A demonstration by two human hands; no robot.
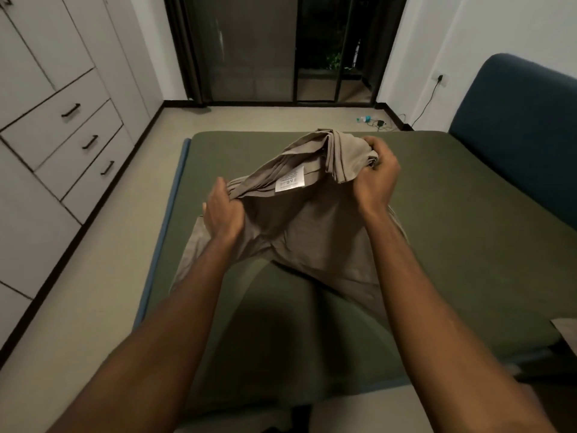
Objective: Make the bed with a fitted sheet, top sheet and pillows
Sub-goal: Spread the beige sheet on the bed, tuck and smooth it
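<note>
**Top sheet being opened over the bed**

The person's left hand (pixel 223 210) is gripping a bunched edge of the taupe cotton top sheet (pixel 299 226), fingers curled round the gathered cloth, holding it up above the mattress. A white sewn-in care label (pixel 289 180) is showing between the hands, so I'd guess they are hunting for a hem or corner to tell which way the sheet goes. The right hand (pixel 379 176) is clutching the thick folded stack at the far end, seemingly keeping the layers together while the near part is hanging loose and draping onto the bed.

Beneath it, the olive-green fitted sheet (pixel 452 245) is lying smooth and tight over the mattress, so that step looks done. Pale grey built-in drawers with dark handles (pixel 62 126) are lining the left wall, dark sliding glass doors (pixel 281 48) are facing us across the beige floor, and a padded navy-blue headboard (pixel 524 135) is standing at the right.
</note>
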